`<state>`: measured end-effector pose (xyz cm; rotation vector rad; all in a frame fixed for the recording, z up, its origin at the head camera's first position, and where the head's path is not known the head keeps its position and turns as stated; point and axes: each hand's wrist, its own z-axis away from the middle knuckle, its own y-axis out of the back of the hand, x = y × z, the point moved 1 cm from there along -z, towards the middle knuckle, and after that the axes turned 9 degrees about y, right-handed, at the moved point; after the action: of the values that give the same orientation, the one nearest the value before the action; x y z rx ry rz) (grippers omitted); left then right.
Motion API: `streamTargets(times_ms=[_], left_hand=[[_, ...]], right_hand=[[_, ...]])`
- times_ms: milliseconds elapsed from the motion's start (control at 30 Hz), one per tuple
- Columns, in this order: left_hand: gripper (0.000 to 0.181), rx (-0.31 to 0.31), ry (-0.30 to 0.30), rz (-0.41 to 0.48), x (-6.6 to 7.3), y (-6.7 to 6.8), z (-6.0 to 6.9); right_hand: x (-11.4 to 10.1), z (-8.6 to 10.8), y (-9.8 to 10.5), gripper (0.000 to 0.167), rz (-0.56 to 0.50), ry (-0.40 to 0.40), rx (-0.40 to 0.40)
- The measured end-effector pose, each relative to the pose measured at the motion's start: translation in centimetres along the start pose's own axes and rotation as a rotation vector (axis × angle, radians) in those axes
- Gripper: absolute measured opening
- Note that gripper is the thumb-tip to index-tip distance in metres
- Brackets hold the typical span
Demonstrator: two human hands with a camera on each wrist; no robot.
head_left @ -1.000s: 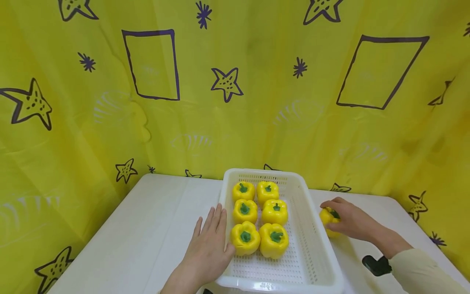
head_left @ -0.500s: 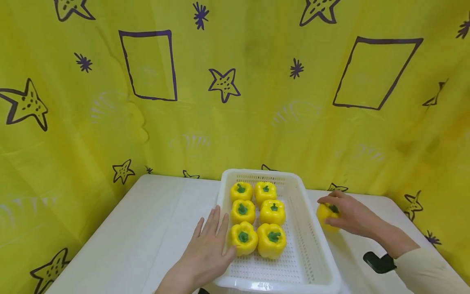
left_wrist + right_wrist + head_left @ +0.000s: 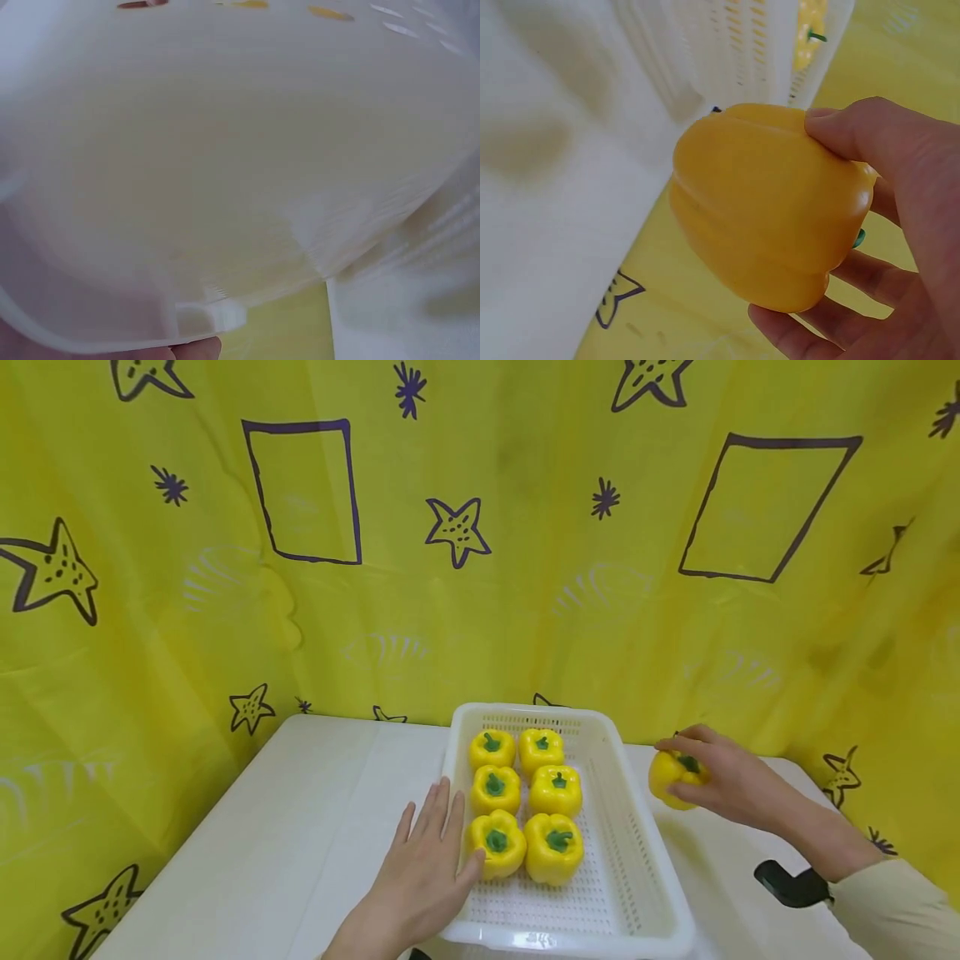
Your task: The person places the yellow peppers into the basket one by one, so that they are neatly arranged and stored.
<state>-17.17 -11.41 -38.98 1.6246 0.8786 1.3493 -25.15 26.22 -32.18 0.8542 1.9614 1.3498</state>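
Observation:
My right hand [image 3: 731, 781] grips a yellow bell pepper [image 3: 667, 777] with a green stem, just outside the right side of a white basket [image 3: 660, 877]. In the right wrist view this pepper [image 3: 757, 202] sits between thumb and fingers, raised off the table. Flat and with straight fingers, my left hand [image 3: 416, 868] rests on the basket's left rim. Several more yellow bell peppers [image 3: 555, 847] stand in two columns inside the basket, stems up. The left wrist view is filled by the basket's outer wall [image 3: 187, 172], with a fingertip at its lower edge.
The white table [image 3: 300, 827] stretches out on both sides of the basket. A yellow curtain [image 3: 525, 610] with drawn stars hangs behind it. A black strap-like piece [image 3: 795, 885] shows at my right wrist. Inside the basket, bare perforated floor [image 3: 607, 860] lies right of the peppers.
My right hand has lifted the bell pepper upward from the table beside the basket. The left hand stays at the basket's left rim.

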Motion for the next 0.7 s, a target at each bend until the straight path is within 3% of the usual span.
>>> streamTargets(times_ms=[400,700], left_hand=[[0.074,-0.016,0.035,0.024,0.1,-0.2,0.0],[0.079,-0.013,0.084,-0.011,0.2,-0.2,-0.4]], right_hand=[[-1.7,-0.9,1.5,0.044,0.005,0.019,0.01],[-2.6,-0.9,1.8,0.044,0.015,0.053,0.055]])
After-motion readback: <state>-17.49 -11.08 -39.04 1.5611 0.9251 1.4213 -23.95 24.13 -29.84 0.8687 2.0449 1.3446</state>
